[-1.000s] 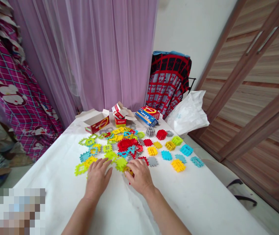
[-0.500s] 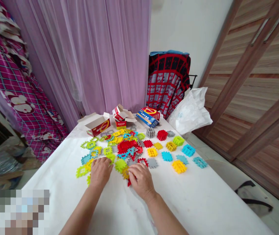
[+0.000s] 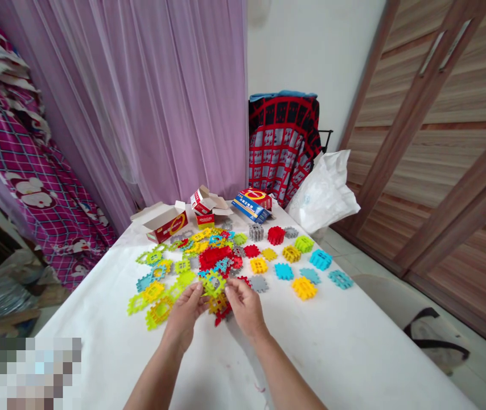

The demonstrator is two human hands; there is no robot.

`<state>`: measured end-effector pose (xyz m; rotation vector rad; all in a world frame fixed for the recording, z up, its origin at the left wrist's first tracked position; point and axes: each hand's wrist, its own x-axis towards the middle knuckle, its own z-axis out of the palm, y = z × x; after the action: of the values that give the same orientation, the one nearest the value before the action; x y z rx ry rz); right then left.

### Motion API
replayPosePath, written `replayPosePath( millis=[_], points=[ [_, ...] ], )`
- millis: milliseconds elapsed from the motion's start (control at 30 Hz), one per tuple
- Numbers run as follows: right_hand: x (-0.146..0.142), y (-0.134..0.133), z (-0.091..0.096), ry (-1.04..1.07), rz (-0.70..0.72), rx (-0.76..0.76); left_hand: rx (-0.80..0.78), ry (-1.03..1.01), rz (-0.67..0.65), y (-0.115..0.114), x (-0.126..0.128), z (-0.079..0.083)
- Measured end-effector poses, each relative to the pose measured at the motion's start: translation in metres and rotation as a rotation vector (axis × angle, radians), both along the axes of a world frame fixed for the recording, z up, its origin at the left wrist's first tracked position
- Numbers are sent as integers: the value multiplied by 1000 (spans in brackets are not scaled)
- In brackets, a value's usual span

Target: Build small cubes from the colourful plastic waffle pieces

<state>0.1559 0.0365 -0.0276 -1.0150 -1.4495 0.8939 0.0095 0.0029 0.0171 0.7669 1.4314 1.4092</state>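
Observation:
My left hand and my right hand pinch a lime-green building block from its two sides. This flat piece has toothed edges and an opening in its middle, and it is lifted at the near edge of the pile. Beneath and just in front of it lie a dark yellow piece and a red piece, partly covered. Left of my left hand lies a yellow piece with an opening. Beyond my hands a large red piece lies among mixed toothed pieces.
Right of the pile are separate pieces and thick blocks, such as a yellow block and a blue block. Open cartons, a red box and a blue box, stand at the back. A white bag is at the right edge.
My hands were apart over the pile; now they have come together on the lime-green block and raised it. The view has turned slightly to the right.

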Motion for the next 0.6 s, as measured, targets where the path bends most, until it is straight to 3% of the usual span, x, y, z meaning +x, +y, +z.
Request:
replayPosePath(
  millis=[167, 367, 500, 600],
  points=[
    [2, 0, 5, 122, 33, -55, -32, -134, -8, -5, 17, 2],
    [6, 0, 9, 119, 11, -56, -63, -138, -47, -12, 25, 0],
    [18, 6, 13, 45, -34, -24, -54, -13, -103, -14, 18, 9],
    [27, 8, 18, -43, 20, 50, -41, 162, -169, -10, 11, 16]
  ],
)
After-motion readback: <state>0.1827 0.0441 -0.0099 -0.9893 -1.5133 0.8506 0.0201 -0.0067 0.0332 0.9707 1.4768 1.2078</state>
